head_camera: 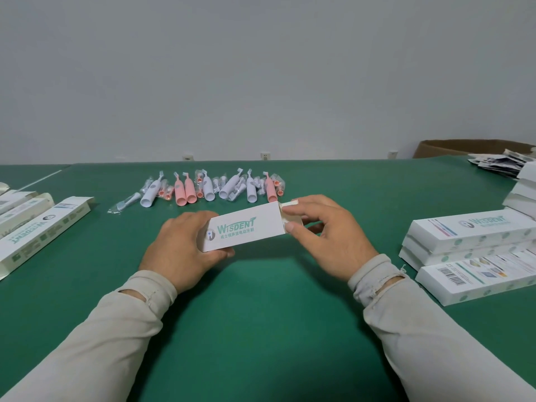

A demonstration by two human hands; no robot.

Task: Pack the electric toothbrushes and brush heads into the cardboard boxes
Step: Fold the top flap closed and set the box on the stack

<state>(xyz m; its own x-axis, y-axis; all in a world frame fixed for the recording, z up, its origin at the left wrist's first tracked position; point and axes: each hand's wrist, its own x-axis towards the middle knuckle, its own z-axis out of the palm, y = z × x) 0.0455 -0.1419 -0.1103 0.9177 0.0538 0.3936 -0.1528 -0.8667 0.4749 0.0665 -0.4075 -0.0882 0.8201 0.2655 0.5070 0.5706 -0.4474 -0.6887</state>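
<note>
White rectangular cardboard box (242,226), teal "WISDENT" print, held above green surface (261,314): left hand (182,242) curled round one end, right hand (324,230) pinching open end flap. Beyond hands: seven toothbrush handles (208,188), four white, three pink; bagged brush heads (127,203) among them.

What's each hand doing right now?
Left hand: grips the white box at its closed end.
Right hand: fingers pinch its open end flap.
</note>
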